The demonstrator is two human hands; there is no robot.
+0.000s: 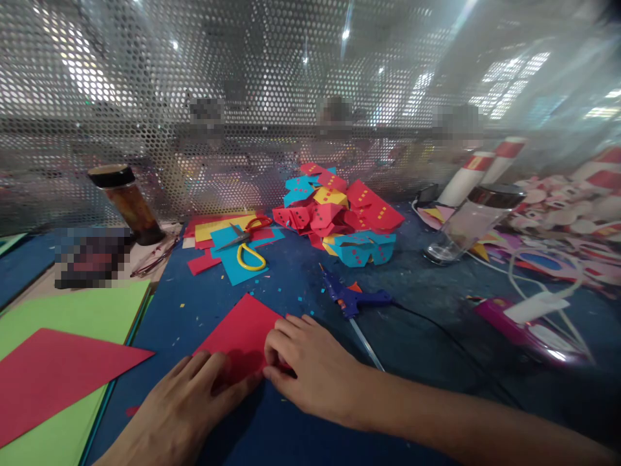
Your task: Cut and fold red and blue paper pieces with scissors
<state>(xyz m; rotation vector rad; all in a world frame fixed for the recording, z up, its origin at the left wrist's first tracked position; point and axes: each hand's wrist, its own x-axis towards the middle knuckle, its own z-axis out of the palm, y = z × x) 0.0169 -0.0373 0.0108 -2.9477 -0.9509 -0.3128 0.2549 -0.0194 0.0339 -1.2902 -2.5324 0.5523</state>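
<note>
A sheet of red paper (247,327) lies on the blue tabletop with one corner pointing away from me. My left hand (194,391) is closed at its near left side, thumb stretched along the near edge. At the right side, my right hand (313,366) has curled fingers, with thumb and forefinger pinching that edge. The thumbs almost meet at the middle; the paper under the fingers is hidden. Just beyond my right hand rests a blue glue gun (356,299) with a clear glue stick (366,343) at its back end.
Scissors (240,241) lie on coloured paper scraps. A pile of folded paper pieces (334,210) stands behind. Left are red paper (63,375) on green sheets (116,310) and a dark jar (133,210). Right are a clear bottle (468,223) and a purple power strip (504,320) with cables.
</note>
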